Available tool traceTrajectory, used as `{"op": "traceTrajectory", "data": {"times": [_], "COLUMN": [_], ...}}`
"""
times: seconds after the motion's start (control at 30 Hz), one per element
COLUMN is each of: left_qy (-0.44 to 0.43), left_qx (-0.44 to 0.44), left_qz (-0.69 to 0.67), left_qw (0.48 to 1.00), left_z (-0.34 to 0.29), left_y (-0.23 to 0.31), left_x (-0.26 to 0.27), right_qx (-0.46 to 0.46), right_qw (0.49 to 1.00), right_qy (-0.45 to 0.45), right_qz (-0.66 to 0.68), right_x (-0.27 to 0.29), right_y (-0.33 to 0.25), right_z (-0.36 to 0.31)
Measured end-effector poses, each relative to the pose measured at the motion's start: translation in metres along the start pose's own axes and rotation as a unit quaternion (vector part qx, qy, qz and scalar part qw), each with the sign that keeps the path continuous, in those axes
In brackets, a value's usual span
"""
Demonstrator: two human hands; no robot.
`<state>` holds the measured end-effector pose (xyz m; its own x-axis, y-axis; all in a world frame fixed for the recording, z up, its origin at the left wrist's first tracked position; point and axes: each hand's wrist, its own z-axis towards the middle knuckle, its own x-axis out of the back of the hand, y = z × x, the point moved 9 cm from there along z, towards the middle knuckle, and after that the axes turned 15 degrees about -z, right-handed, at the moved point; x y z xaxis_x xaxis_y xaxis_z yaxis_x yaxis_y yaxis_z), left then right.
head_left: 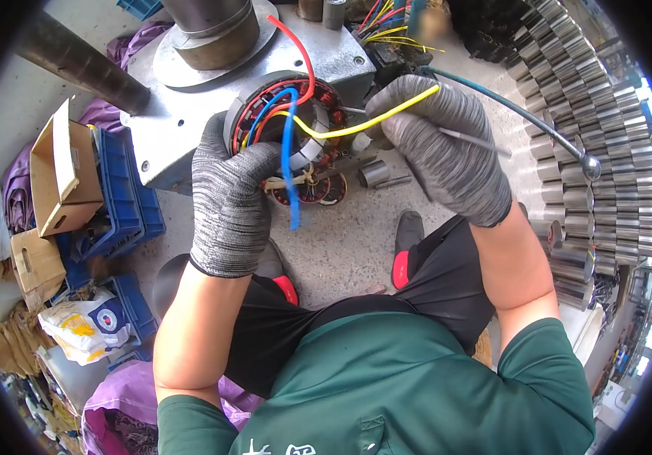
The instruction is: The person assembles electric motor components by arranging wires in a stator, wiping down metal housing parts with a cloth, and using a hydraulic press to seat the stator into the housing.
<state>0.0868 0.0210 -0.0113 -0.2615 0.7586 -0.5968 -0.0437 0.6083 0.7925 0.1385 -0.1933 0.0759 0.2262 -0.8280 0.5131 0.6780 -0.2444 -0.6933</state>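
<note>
On the concrete floor (356,258) of a workshop, rows of steel cylinders (568,91) stand beyond the right hand, while blue crates (135,199) and a cardboard box (83,178) lie out to the left of the left hand. A thick metal surface (174,148) reaches from behind the left hand toward the right.

The gloved left hand (231,193) is clasped on the near-left rim of a wound stator (332,98), which sits just ahead of it, tilted; its thumb lies over the edge. The gloved right hand (447,144) is closed around a slim metal rod (481,142), just right of the stator. A yellow wire (333,134) runs across its fingers; whether it is pinched, I cannot tell. A blue wire (290,148) hangs beside the left thumb, and a red wire (308,57) arches away beyond it.

For good work here, the left hand should keep the ring steady, the loose wires are best held clear of the rod, and light pressure should spare the windings' coating.
</note>
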Motion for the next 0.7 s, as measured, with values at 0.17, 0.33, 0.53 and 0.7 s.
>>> {"op": "traceTrajectory", "data": {"times": [0.17,0.33,0.53,0.7], "left_qy": [-0.008,-0.067,-0.067,-0.058], "left_qx": [0.026,0.088,0.113,0.131], "left_qz": [-0.031,-0.070,-0.056,-0.048], "left_qw": [0.999,0.991,0.990,0.989], "left_z": [0.001,0.002,0.002,-0.001], "left_y": [-0.001,-0.014,-0.016,-0.015], "left_x": [-0.005,-0.011,-0.016,-0.015], "right_qx": [-0.144,-0.178,-0.188,-0.174], "right_qw": [0.978,0.949,0.950,0.954], "right_qy": [-0.093,-0.106,-0.121,-0.120], "right_qz": [0.119,0.237,0.220,0.212], "right_x": [-0.009,-0.006,-0.006,-0.002], "right_y": [0.026,0.042,0.044,0.028], "right_z": [0.001,0.000,-0.001,-0.002]}}
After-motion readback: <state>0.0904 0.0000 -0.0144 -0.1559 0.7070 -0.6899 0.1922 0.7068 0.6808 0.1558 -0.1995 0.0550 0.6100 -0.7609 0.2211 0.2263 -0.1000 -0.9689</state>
